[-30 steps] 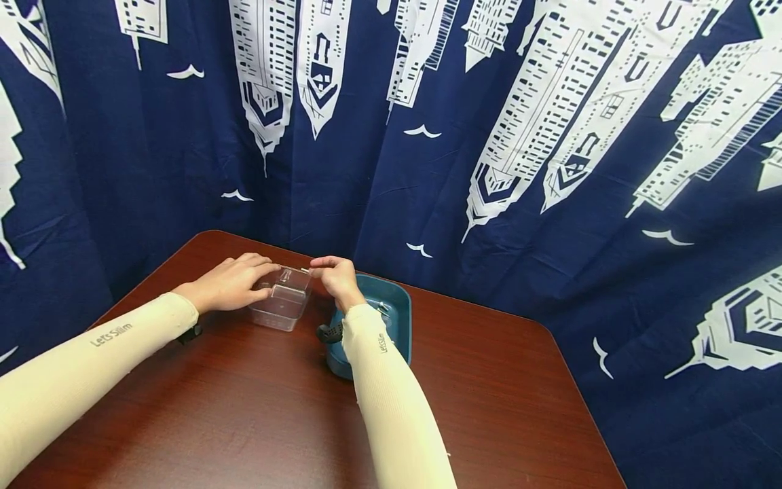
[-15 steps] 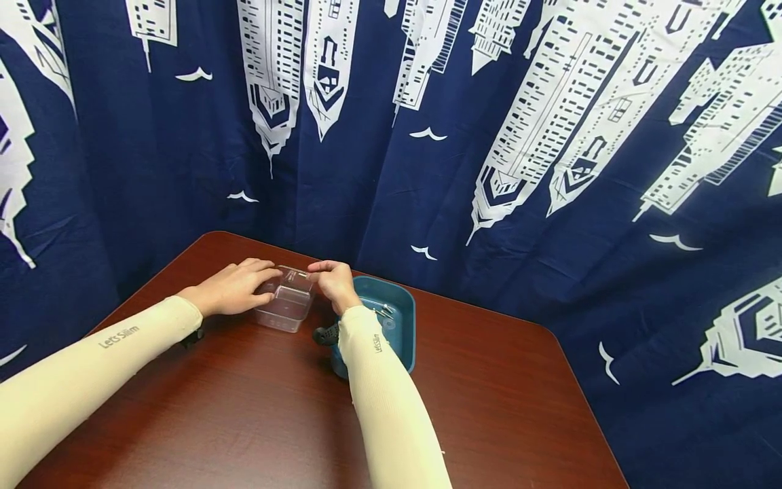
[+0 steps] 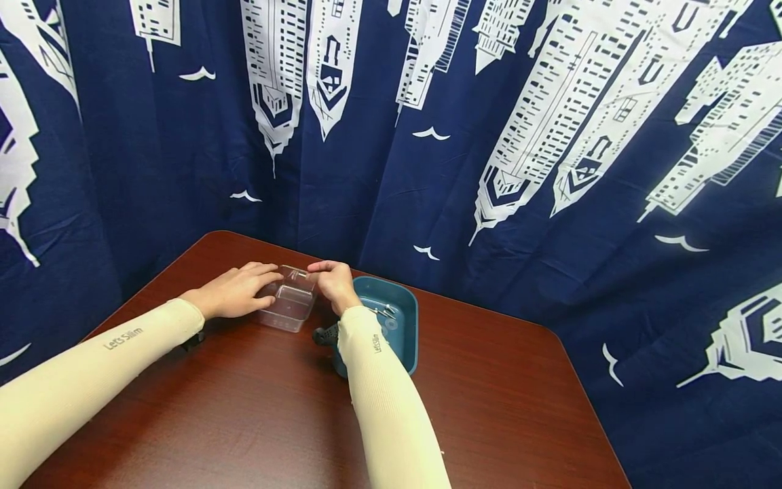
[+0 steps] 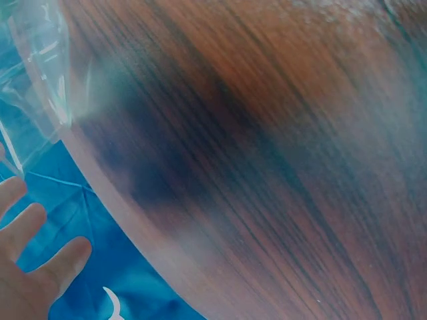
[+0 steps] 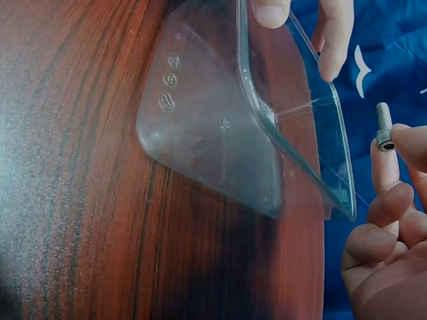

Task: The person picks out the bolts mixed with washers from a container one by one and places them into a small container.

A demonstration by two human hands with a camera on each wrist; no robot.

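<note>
My right hand (image 3: 334,285) pinches a small metal socket-head screw (image 5: 383,127) between thumb and index finger, its threaded end clear of the fingertips. This hand is beside the right rim of a clear plastic container (image 3: 284,322). In the right wrist view the screw is apart from the container wall (image 5: 207,127). My left hand (image 3: 235,291) rests at the container's left side, fingers spread and extended over its rim. In the left wrist view, its fingers (image 4: 67,260) show at the lower left, with part of the clear container (image 4: 43,60) above them.
A blue tray (image 3: 411,339) stands under my right forearm, with several metal screws (image 3: 387,312) lying in it. The brown table (image 3: 501,387) has its far edge close behind the containers. A dark blue curtain (image 3: 342,183) with white building prints hangs beyond that edge.
My right hand has shifted slightly closer to the clear container, still pinching the screw. The left hand stays on the container. The head view has shifted a little.
</note>
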